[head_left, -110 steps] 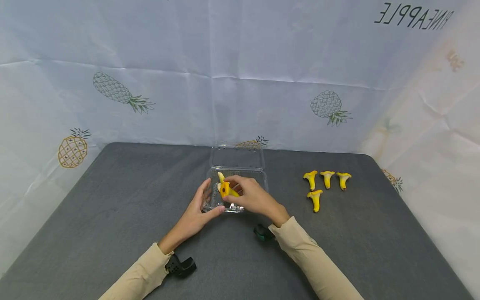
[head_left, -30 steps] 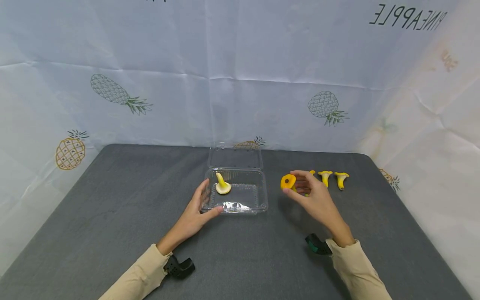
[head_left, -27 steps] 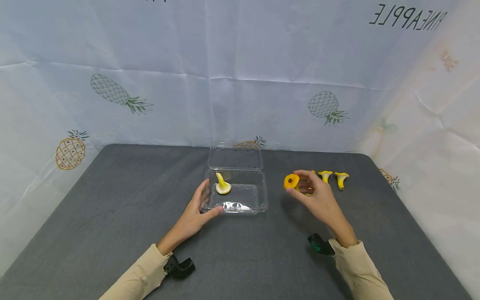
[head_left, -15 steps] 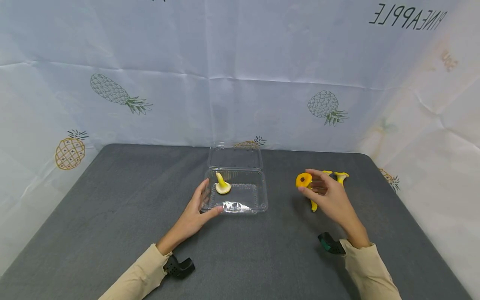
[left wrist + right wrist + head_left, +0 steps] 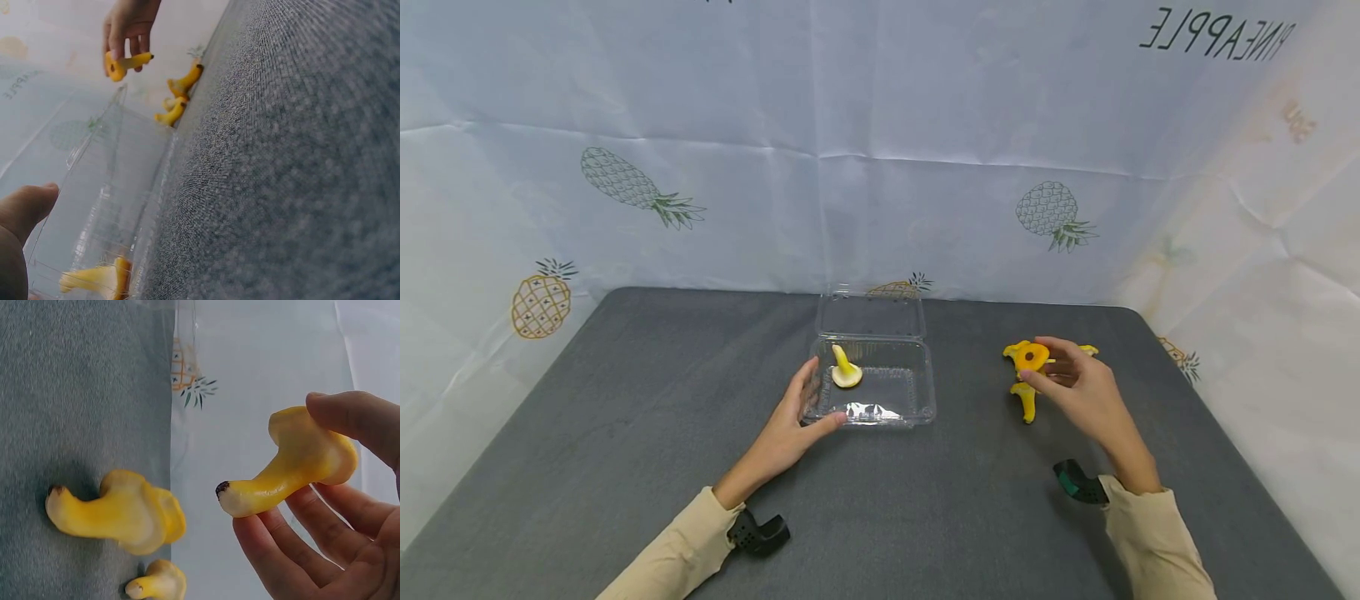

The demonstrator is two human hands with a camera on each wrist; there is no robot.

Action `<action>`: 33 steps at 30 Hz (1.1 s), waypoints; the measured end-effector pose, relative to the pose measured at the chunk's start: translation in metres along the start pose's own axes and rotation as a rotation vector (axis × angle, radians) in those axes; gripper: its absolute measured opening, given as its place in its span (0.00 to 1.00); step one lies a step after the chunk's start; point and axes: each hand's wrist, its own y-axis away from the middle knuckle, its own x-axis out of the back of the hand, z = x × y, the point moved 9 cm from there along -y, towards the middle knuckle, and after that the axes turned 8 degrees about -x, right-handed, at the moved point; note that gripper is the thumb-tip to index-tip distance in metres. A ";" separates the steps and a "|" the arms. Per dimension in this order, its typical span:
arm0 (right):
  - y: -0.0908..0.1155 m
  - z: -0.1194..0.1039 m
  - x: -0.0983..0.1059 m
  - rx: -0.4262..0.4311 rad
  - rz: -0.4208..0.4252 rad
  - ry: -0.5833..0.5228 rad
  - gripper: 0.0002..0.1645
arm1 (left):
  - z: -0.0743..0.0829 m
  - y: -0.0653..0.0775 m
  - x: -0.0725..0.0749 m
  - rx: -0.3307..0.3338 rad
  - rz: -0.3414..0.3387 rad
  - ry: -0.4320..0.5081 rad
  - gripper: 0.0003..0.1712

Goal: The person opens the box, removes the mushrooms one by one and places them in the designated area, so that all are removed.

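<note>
In the head view my right hand (image 5: 1082,392) pinches a yellow chanterelle (image 5: 1032,357) between thumb and fingers, held above the table at right. The right wrist view shows this chanterelle (image 5: 294,456) with its dark stem end pointing away from the palm. Below and around it lie several more chanterelles (image 5: 1026,403), some partly hidden by the hand. My left hand (image 5: 782,446) holds the left side of a clear plastic clamshell box (image 5: 931,387), thumb at its front edge. Inside, at the left, one chanterelle (image 5: 846,377) stands on its cap, stem up.
The box's hinged lid (image 5: 871,317) stands raised towards the back. All of it is on a dark grey table (image 5: 700,358), whose far edge meets a pale curtain (image 5: 737,217) with pineapple prints.
Earlier my right hand held the chanterelle over the box. It has since carried it rightwards to above the chanterelles on the table. My left hand has stayed at the box.
</note>
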 end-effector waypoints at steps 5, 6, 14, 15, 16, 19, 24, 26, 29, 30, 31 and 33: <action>-0.001 0.005 0.004 0.010 0.023 0.005 0.34 | 0.000 0.000 -0.001 -0.001 -0.007 -0.012 0.56; -0.002 0.006 0.005 0.010 0.025 0.005 0.34 | 0.000 0.000 -0.001 -0.002 -0.009 -0.013 0.55; -0.004 0.015 0.008 0.004 0.031 0.007 0.33 | -0.002 0.000 -0.001 -0.004 -0.009 -0.010 0.55; -0.004 0.017 0.008 0.004 0.031 0.007 0.33 | -0.002 0.000 -0.001 -0.006 -0.008 -0.010 0.55; -0.004 0.018 0.008 0.003 0.030 0.005 0.33 | -0.002 0.000 -0.001 -0.008 -0.008 -0.009 0.55; -0.005 0.024 0.008 -0.009 0.028 0.008 0.33 | -0.001 0.000 -0.001 -0.016 -0.008 -0.007 0.55; -0.006 0.029 0.008 -0.018 0.028 0.006 0.33 | -0.001 0.000 -0.001 -0.014 -0.010 -0.001 0.55; -0.007 0.031 0.008 -0.023 0.028 0.012 0.33 | -0.001 0.000 -0.002 -0.013 -0.011 0.000 0.55; -0.008 0.035 0.008 -0.043 0.022 0.024 0.35 | 0.000 0.000 -0.002 -0.017 -0.010 0.002 0.55; -0.008 0.037 0.008 -0.051 0.019 0.031 0.35 | 0.000 0.000 -0.001 -0.019 -0.010 0.002 0.54; -0.009 0.039 0.007 -0.061 0.016 0.036 0.36 | -0.001 0.000 -0.001 -0.019 -0.009 0.003 0.54; -0.010 0.043 0.006 -0.079 0.009 0.045 0.36 | -0.001 0.000 -0.001 -0.021 -0.008 0.000 0.54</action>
